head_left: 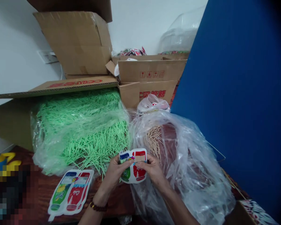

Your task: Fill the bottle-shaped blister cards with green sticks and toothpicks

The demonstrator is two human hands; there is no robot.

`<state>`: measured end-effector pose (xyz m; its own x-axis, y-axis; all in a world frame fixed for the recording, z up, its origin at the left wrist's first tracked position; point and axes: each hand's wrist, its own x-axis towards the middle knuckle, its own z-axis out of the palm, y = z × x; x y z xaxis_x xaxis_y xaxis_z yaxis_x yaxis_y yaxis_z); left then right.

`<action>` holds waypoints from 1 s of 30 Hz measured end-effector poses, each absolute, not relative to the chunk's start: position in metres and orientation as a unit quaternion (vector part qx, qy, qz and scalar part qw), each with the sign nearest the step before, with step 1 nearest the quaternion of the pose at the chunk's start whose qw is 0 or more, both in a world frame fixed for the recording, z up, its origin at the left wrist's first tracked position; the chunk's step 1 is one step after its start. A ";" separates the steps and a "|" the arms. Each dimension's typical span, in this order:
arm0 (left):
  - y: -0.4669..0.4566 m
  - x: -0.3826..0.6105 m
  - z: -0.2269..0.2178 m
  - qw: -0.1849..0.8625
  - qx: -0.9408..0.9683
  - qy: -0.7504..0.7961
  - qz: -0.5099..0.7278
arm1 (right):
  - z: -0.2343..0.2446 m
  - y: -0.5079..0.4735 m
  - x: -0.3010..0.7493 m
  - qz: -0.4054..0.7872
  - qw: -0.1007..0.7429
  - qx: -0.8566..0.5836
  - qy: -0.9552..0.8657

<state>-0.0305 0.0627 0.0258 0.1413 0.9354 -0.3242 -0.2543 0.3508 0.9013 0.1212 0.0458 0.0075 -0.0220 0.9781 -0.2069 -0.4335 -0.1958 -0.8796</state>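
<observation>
Your left hand (115, 171) pinches the left edge of a flat white plastic pouch printed with a green and a red bottle (133, 175), and your right hand (154, 172) grips its right edge, thumbs on the front. On the green bottle you can read only "S" and a letter or so more, on the red one the ending "la" – your thumbs cover part of the print. The pouch's long axis runs away from you, its bottle necks pointing to the far side, and a row of tan sticks shows through a window on the red half. A dark beaded bracelet (98, 206) circles your left wrist.

To your left on the dark wooden table lie matching white pouches (71, 193), overlapped and slanted, necks away and to the right, with "Cola" legible on red. Beyond your hands, a heap of thin bright-green sticks (96, 137) fills a clear plastic bag; beside it, thin tan sticks (154, 137) lie in another. Farther back, a brown cardboard carton (128, 93) carries the red characters "吸管糖" – partly covered by plastic
</observation>
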 end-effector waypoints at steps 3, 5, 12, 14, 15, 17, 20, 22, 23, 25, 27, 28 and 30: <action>0.066 -0.026 0.023 0.672 0.350 0.478 0.444 | 0.004 0.046 0.128 0.646 0.552 -0.423 -0.316; 0.068 -0.024 0.021 0.670 0.358 0.480 0.439 | 0.002 0.047 0.133 0.631 0.556 -0.425 -0.334; 0.069 -0.002 0.022 0.589 0.452 0.517 0.426 | 0.010 0.044 0.169 0.632 0.546 -0.393 -0.386; 0.071 0.013 0.023 0.565 0.470 0.522 0.434 | 0.014 0.044 0.184 0.643 0.544 -0.378 -0.385; 0.073 0.022 0.024 0.561 0.472 0.522 0.436 | 0.015 0.045 0.193 0.637 0.547 -0.386 -0.383; 0.079 0.041 0.027 0.568 0.478 0.512 0.432 | 0.015 0.046 0.212 0.608 0.561 -0.419 -0.374; 0.088 0.067 0.029 0.580 0.524 0.476 0.402 | 0.010 0.047 0.245 0.560 0.588 -0.468 -0.349; 0.093 0.081 0.029 0.573 0.573 0.453 0.372 | 0.006 0.045 0.271 0.533 0.594 -0.492 -0.347; 0.095 0.088 0.029 0.566 0.598 0.442 0.356 | 0.004 0.043 0.285 0.516 0.596 -0.507 -0.348; 0.098 0.102 0.031 0.542 0.657 0.412 0.325 | 0.003 0.038 0.314 0.474 0.602 -0.543 -0.343; 0.100 0.117 0.035 0.494 0.722 0.378 0.302 | 0.003 0.034 0.342 0.419 0.622 -0.579 -0.319; 0.101 0.124 0.037 0.466 0.752 0.366 0.290 | 0.003 0.031 0.354 0.391 0.635 -0.594 -0.301; 0.100 0.138 0.037 0.430 0.795 0.350 0.244 | -0.002 0.028 0.376 0.355 0.649 -0.618 -0.265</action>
